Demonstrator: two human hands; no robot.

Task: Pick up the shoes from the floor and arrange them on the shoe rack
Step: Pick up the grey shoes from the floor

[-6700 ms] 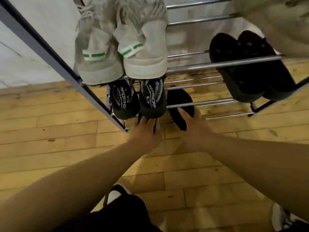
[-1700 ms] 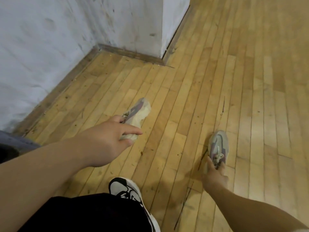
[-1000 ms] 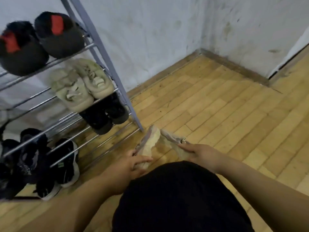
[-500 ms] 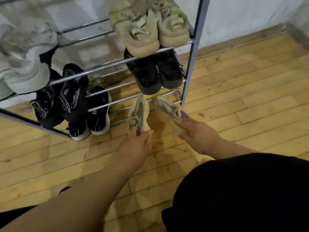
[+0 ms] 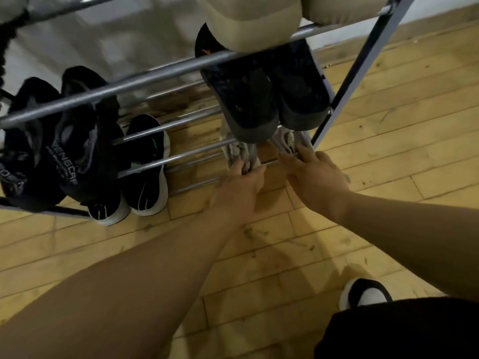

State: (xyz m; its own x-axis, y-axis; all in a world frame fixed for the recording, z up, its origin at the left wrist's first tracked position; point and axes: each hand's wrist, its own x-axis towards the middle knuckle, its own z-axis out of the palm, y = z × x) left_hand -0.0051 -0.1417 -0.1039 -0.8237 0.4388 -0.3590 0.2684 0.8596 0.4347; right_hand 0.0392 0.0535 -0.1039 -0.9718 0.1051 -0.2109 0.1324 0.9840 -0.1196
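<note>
Two grey-and-cream sneakers lie on the bottom bars of the metal shoe rack, at its right end. My left hand pinches the heel of the left sneaker. My right hand holds the heel of the right sneaker. A pair of black shoes on the shelf above hides the front of both sneakers.
Black-and-white sneakers with green marks sit on the bottom shelf at left, dark printed shoes above them, beige shoes at the top. The rack's right leg stands beside my right hand. Wooden floor lies below; my own shoe shows at lower right.
Both hands have pushed the two sneakers from the floor in front of the rack onto its bottom bars, under the black shoes. The view has come closer to the rack.
</note>
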